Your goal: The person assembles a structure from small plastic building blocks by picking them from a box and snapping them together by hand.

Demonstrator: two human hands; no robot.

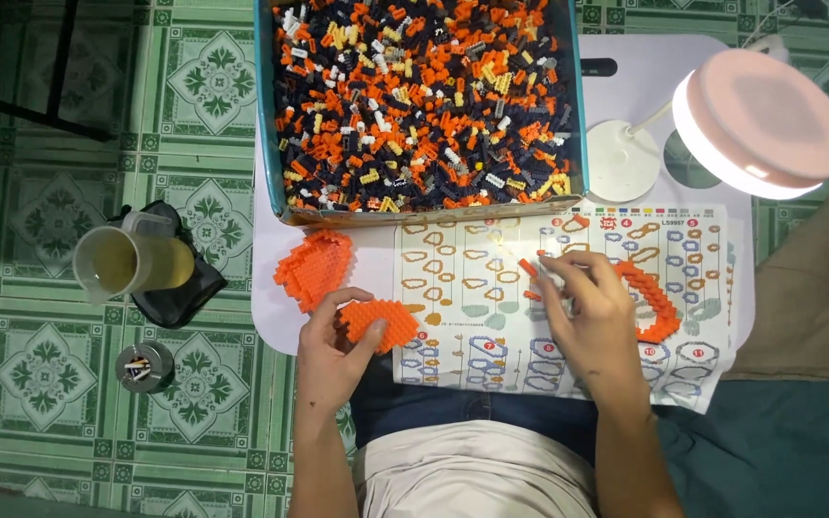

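Note:
My left hand [335,345] holds a flat orange plate of small building bricks [381,321] at the near edge of a small white table [271,307]. My right hand [592,312] rests on a printed instruction sheet [491,288], its fingertips pinching at small loose orange bricks [530,270] lying on the paper. A curved orange brick strip [654,302] lies just right of that hand. A second orange brick assembly [317,267] sits on the table above my left hand.
A blue box [266,144] full of several orange, black, yellow and white bricks stands at the table's far side. A round pink lamp [760,125] glows at the right. On the tiled floor at left stand a plastic jug [131,261] and a small tin [144,366].

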